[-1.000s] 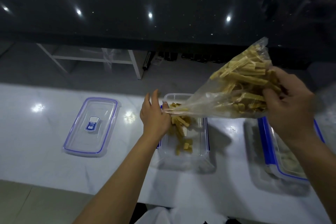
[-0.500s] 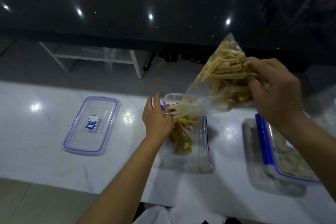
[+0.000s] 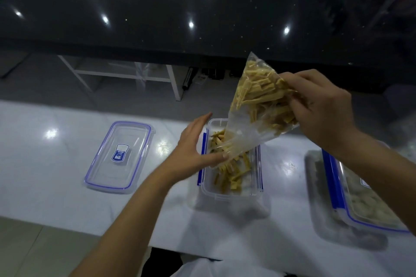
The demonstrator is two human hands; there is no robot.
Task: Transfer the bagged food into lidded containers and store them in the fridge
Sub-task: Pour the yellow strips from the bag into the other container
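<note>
Now our right hand [image 3: 319, 110] tips the clear bag [image 3: 256, 110] of yellow strips, mouth down, into the open container [image 3: 231, 193].

Our right fingers and thumb are curled round the bag's closed upper end, gripping it through the plastic; the bag's long axis slants from upper right, above the container, down to its mouth at lower left, just over the container's near-left part. Our left hand [image 3: 198, 146] has its fingers straight and together, thumb stretched to the bag's mouth, touching the plastic there. Strips [image 3: 234, 171] already lie inside the container, whose long axis runs away from us on the white counter [image 3: 56, 186]. Its lid [image 3: 119, 157] lies flat well to the left. Another lidded container [image 3: 360, 204] sits at right, apart.
</note>
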